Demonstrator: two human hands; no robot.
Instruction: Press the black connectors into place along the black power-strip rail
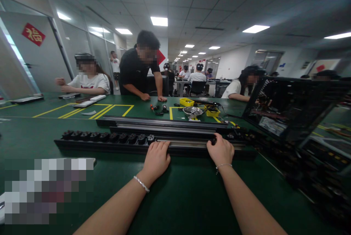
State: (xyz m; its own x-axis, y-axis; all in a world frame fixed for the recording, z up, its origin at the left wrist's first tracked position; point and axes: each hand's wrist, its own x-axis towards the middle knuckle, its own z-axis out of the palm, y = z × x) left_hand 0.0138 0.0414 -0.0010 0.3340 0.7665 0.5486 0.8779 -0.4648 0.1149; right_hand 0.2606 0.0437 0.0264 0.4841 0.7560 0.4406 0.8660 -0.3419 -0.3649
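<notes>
A long black metal rail (87, 146) lies crosswise on the table in front of me. A row of several black round wheel-like parts (113, 137) sits in its left half. My left hand (157, 157) grips the rail near its middle, fingers bent over the channel, just right of the last part in the row, which has a paler face. Toward the rail's right end, my right hand (221, 149) is closed around a small black round part (213, 141), mostly hidden by the fingers. Between the hands, the bare channel (189, 143) shows.
More black rails (164, 122) lie behind. Beyond them are a metal bowl (193, 111), yellow bins (187, 102) and hand tools (156, 108). Dark round parts (290, 158) and an open black case (282, 107) stand at right. A person (141, 67) leans on the table's far side.
</notes>
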